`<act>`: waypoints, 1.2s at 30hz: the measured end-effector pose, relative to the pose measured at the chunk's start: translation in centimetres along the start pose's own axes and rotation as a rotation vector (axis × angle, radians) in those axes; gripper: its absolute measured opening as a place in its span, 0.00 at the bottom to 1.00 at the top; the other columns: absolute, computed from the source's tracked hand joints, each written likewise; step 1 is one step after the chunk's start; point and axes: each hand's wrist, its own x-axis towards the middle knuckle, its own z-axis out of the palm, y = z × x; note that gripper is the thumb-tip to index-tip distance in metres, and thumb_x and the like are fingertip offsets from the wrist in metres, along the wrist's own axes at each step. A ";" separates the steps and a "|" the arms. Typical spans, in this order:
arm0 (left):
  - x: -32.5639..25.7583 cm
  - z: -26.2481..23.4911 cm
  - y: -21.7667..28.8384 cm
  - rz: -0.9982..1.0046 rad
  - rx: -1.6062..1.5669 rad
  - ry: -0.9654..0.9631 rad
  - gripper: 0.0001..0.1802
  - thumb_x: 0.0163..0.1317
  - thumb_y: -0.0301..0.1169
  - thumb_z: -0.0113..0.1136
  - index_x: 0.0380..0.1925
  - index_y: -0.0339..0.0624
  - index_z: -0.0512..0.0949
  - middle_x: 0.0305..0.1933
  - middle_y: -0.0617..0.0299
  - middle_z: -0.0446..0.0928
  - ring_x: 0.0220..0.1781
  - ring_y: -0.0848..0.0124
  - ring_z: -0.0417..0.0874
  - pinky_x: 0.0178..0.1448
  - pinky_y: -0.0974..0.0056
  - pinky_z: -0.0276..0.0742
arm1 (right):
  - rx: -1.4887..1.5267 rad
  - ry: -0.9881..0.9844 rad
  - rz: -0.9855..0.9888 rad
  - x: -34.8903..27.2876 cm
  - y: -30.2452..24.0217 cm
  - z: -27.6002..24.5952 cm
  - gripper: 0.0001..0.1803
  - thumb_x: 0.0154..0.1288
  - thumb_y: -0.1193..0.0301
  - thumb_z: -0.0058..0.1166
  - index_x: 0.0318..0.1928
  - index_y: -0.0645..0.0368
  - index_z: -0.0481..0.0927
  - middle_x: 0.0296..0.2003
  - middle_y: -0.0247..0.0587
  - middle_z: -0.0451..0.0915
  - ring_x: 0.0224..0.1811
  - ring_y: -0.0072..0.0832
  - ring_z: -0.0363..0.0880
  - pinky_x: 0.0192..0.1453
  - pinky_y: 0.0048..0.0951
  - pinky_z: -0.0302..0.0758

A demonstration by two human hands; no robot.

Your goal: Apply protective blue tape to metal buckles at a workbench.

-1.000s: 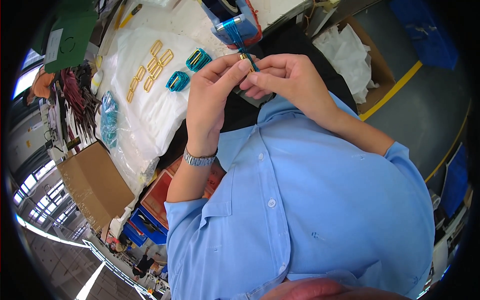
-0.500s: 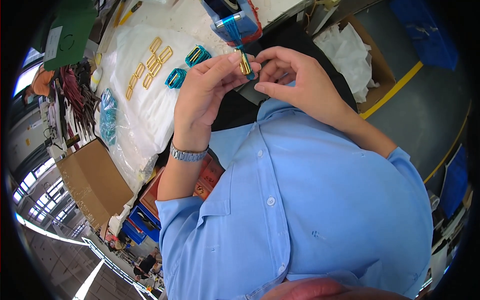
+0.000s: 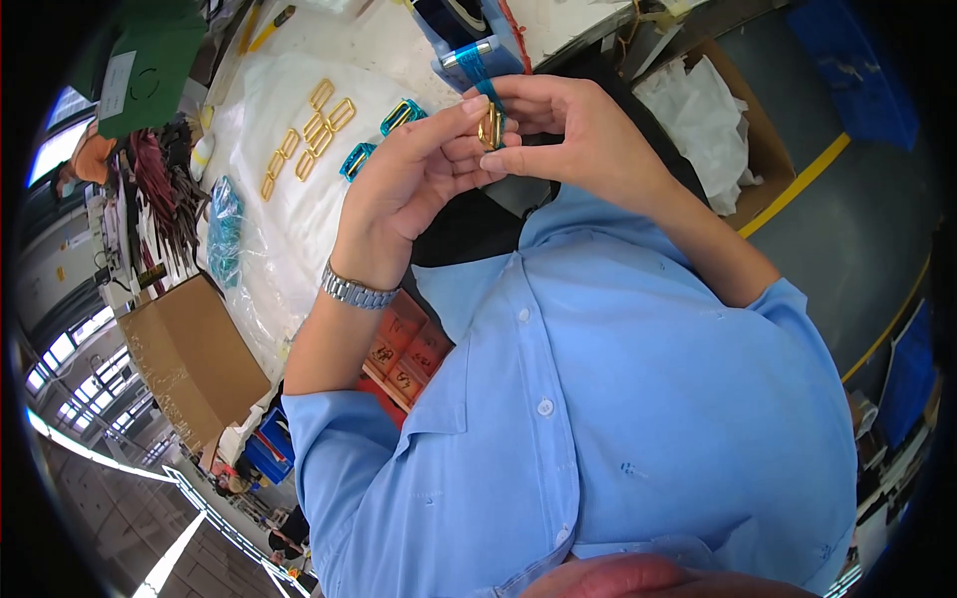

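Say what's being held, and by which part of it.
Gold slide buckle, held by the left hand near its upper end. The right hand has its thumb at the lower end; grip there unclear.

Fingers [image 3: 528, 90] hide bits of the gold buckle [image 3: 489, 129], and the blue tape holder [image 3: 501, 42] is cut off at the top.

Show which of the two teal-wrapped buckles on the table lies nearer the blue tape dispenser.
The upper-right buckle; the other buckle lies lower left, farther from the tape dispenser.
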 end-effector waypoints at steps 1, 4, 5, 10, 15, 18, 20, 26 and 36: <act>0.1 -0.1 0.2 -0.024 0.011 -0.008 0.20 0.80 0.41 0.64 0.61 0.38 0.83 0.54 0.54 0.91 0.55 0.66 0.92 0.66 0.54 0.86 | 0.025 0.000 0.007 0.0 0.1 0.1 0.29 0.68 0.74 0.74 0.67 0.69 0.81 0.47 0.35 0.89 0.49 0.19 0.87 0.60 0.26 0.84; 0.6 -0.4 0.7 -0.071 -0.010 -0.010 0.20 0.80 0.41 0.65 0.60 0.39 0.83 0.54 0.53 0.90 0.54 0.66 0.92 0.65 0.54 0.87 | 0.078 0.069 0.010 0.0 0.3 0.9 0.25 0.70 0.74 0.72 0.64 0.69 0.82 0.44 0.33 0.88 0.46 0.16 0.85 0.57 0.24 0.84; 0.7 -0.4 0.8 -0.064 -0.015 -0.007 0.20 0.80 0.41 0.65 0.60 0.39 0.83 0.54 0.53 0.90 0.54 0.66 0.92 0.65 0.54 0.87 | 0.075 0.061 0.010 0.0 0.1 1.1 0.25 0.70 0.74 0.72 0.64 0.69 0.82 0.44 0.33 0.88 0.46 0.16 0.85 0.57 0.24 0.84; 0.2 0.9 0.4 -0.013 0.088 0.036 0.20 0.81 0.42 0.64 0.57 0.34 0.85 0.49 0.52 0.91 0.47 0.67 0.93 0.57 0.60 0.89 | 0.170 0.145 0.012 -0.1 -0.4 2.1 0.18 0.74 0.74 0.70 0.59 0.69 0.84 0.43 0.35 0.89 0.45 0.17 0.88 0.53 0.22 0.85; -2.2 2.7 -3.7 0.478 0.625 0.257 0.13 0.80 0.27 0.63 0.55 0.28 0.84 0.45 0.55 0.90 0.46 0.70 0.93 0.55 0.66 0.88 | 0.163 0.172 -0.013 0.2 0.2 2.0 0.17 0.75 0.73 0.70 0.58 0.70 0.86 0.46 0.37 0.91 0.46 0.19 0.89 0.53 0.23 0.85; -1.9 3.8 -6.0 1.022 0.813 0.521 0.13 0.69 0.15 0.69 0.51 0.33 0.87 0.47 0.57 0.91 0.45 0.71 0.93 0.56 0.67 0.86 | 0.146 0.168 -0.006 0.1 -0.5 2.3 0.17 0.75 0.72 0.70 0.57 0.70 0.87 0.46 0.38 0.92 0.47 0.19 0.89 0.54 0.23 0.85; -1.0 4.0 -6.8 1.127 0.875 0.590 0.13 0.69 0.15 0.70 0.52 0.33 0.86 0.47 0.56 0.91 0.46 0.70 0.93 0.56 0.67 0.86 | 0.127 0.170 -0.006 0.0 -1.0 2.4 0.17 0.74 0.71 0.71 0.56 0.70 0.87 0.46 0.39 0.92 0.48 0.18 0.89 0.54 0.23 0.85; 0.6 4.0 -7.3 1.369 0.898 0.679 0.12 0.63 0.16 0.71 0.47 0.36 0.88 0.38 0.52 0.87 0.34 0.59 0.87 0.39 0.61 0.81 | 0.104 0.196 0.030 -0.4 -1.8 2.7 0.19 0.74 0.68 0.72 0.56 0.70 0.88 0.44 0.38 0.93 0.48 0.16 0.88 0.53 0.22 0.84; -1.9 4.4 -5.8 1.024 0.863 0.568 0.08 0.68 0.22 0.71 0.46 0.37 0.89 0.30 0.58 0.85 0.28 0.72 0.83 0.34 0.67 0.76 | 0.148 0.155 0.135 -2.6 -1.0 3.6 0.17 0.80 0.62 0.67 0.55 0.65 0.88 0.32 0.22 0.84 0.33 0.07 0.70 0.34 0.19 0.67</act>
